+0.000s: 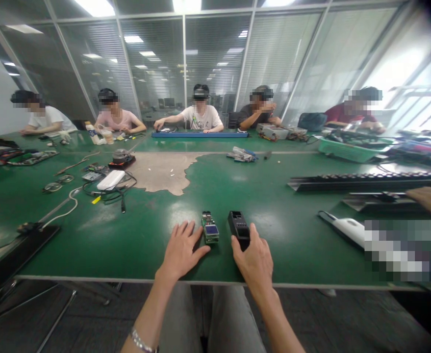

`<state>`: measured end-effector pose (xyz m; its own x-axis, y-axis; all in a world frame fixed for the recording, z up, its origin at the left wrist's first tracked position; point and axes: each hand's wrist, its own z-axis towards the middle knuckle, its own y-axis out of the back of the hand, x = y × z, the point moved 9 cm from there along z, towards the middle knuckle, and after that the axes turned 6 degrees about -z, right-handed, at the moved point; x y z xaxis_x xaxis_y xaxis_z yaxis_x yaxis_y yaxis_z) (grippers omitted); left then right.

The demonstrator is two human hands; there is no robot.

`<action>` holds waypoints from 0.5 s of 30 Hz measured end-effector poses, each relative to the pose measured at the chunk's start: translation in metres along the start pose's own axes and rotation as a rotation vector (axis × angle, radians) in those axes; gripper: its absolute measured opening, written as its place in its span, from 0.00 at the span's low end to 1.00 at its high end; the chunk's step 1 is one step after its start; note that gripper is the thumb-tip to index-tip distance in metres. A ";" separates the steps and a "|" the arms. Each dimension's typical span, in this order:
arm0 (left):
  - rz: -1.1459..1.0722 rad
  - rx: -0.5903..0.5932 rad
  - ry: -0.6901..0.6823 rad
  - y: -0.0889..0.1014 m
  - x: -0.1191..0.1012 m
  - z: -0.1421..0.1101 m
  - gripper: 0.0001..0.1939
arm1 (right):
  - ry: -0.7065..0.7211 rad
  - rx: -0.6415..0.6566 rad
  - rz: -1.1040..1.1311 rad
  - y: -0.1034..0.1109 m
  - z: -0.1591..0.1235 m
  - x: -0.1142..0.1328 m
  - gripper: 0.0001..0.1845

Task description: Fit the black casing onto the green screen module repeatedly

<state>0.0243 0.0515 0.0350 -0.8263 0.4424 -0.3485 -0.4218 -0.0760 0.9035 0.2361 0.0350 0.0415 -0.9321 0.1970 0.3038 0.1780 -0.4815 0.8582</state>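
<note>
A small green circuit board with a little display screen (211,229) lies on the green table near its front edge. My left hand (181,247) rests flat beside it on the left, fingers spread, the thumb tip close to the board's lower end. To the right of the board is a black plastic housing (238,223) with openings in its face. My right hand (256,255) has thumb and fingers on either side of the housing's near end, which it partly hides.
A white power bank-like block (111,180) with black cables lies left of centre. Long black metal rails (369,182) and a white handheld tool (347,226) are on the right, by another person's hand (430,200). A green basket (353,148) stands farther back. Several people sit opposite.
</note>
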 end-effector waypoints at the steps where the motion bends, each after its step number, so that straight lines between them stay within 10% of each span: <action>1: -0.001 0.002 0.002 0.000 0.000 0.000 0.33 | 0.005 0.001 0.000 0.000 0.000 0.000 0.38; 15: 0.000 -0.007 0.007 -0.001 0.003 -0.004 0.31 | 0.054 -0.072 0.304 0.021 0.003 0.050 0.42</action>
<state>0.0200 0.0491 0.0322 -0.8291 0.4358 -0.3502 -0.4243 -0.0826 0.9018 0.1947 0.0372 0.0763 -0.8556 -0.0098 0.5176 0.4298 -0.5709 0.6996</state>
